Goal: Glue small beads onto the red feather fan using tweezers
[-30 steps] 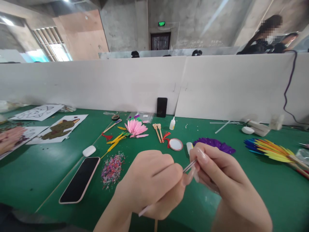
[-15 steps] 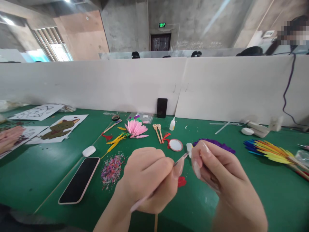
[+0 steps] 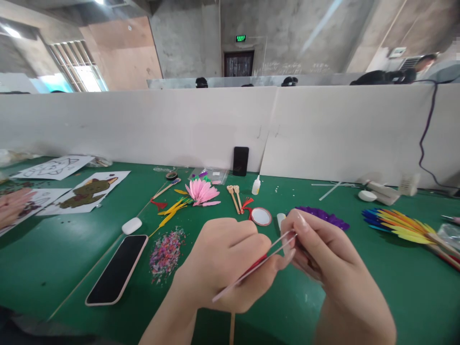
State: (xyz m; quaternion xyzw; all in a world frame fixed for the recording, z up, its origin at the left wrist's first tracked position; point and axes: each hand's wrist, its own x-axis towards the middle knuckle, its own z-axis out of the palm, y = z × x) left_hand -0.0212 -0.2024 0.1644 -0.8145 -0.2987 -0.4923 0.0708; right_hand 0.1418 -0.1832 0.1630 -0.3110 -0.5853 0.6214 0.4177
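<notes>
My left hand (image 3: 223, 261) is closed in a loose fist low in the middle, pinching a thin red feather (image 3: 251, 266) whose pale quill runs down to the left. My right hand (image 3: 323, 254) is closed beside it, its fingertips pinching the upper end of the same feather. Both hands hover above the green table (image 3: 64, 258). A thin wooden stick (image 3: 232, 333) pokes out below the left hand.
A black phone in a pink case (image 3: 118, 268), a white earbud case (image 3: 132, 225) and a confetti pile (image 3: 167, 249) lie left. Behind are a pink feather flower (image 3: 201, 190), glue bottle (image 3: 256, 185), round mirror (image 3: 261, 216), purple fan (image 3: 321, 216), rainbow fan (image 3: 402, 225). Another person's hand (image 3: 12, 206) is far left.
The feather's quill now shows stretched between my two hands, and the red vane has come up against my left fingers. A person behind the partition at the right has moved off.
</notes>
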